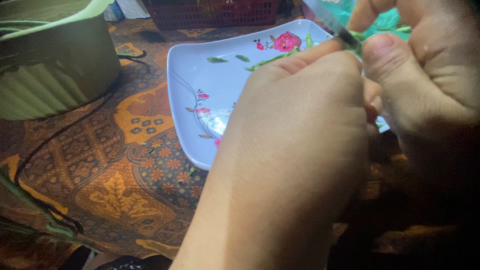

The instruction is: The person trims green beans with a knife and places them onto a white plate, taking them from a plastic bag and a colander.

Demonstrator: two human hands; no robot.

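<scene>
While two bare hands work close together over the table, I can count one white square plate with pink flowers painted on it (pixel 200 65), one long thin knife blade (pixel 327 20), one big roll of green banana leaf (pixel 55 65) and one dark red plastic basket with holes (pixel 210 12). On the plate lie about four little green bits (pixel 217 59) and one longer green stem.

The left hand (pixel 295 135) is curled almost into a fist in front of the plate. Its pointing finger is stretched out along the top, and its tip meets the thumb of the right hand (pixel 425 75). Something green and thin (pixel 357 36) is pinched right there, between that fingertip and the right thumb, just under the blade. Most of it is hidden by the fingers, so I cannot tell its whole shape. The bit that shows is bright green and narrow.

The right hand is closed too, with the thumb pressed forward. The blade sticks up and away from between the two hands, and I cannot tell for sure which hand holds it.

A brown and orange patterned cloth (pixel 130 170) covers the table under everything.
</scene>
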